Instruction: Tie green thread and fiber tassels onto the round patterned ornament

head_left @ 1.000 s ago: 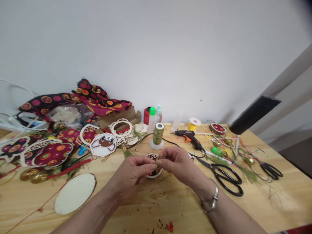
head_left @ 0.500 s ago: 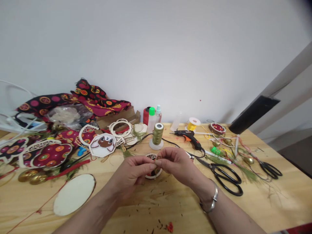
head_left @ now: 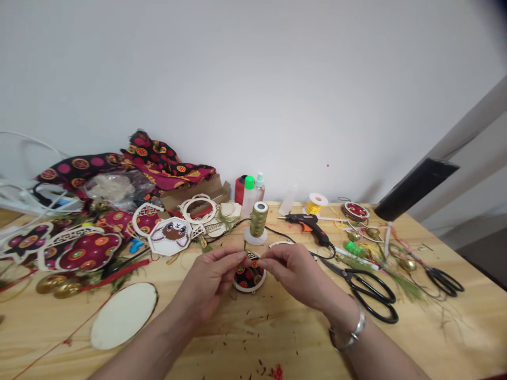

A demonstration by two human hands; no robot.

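My left hand (head_left: 216, 277) is closed in a pinch, thumb against forefinger, and a tiny olive-coloured tip shows above it. Close by, my right hand (head_left: 295, 274) pinches too, its fingertips a short gap from the left ones. What either pinch holds is too small to make out. Below and between them lies a round ornament (head_left: 249, 278) of dark flowered fabric in a pale wooden rim, partly covered by my fingers. Just beyond stands an olive-green thread spool (head_left: 259, 219).
Black-handled scissors (head_left: 374, 295) and a hot glue gun (head_left: 309, 227) lie to the right. On the left are a pale oval disc (head_left: 124, 316), a sheep-faced octagon (head_left: 171, 236) and flowered fabric (head_left: 158, 163). Bottles (head_left: 249, 198) stand at the back.
My hands have drawn slightly apart, the fingertips now separated, and more of the round ornament's fabric shows. The whole view has shifted slightly.
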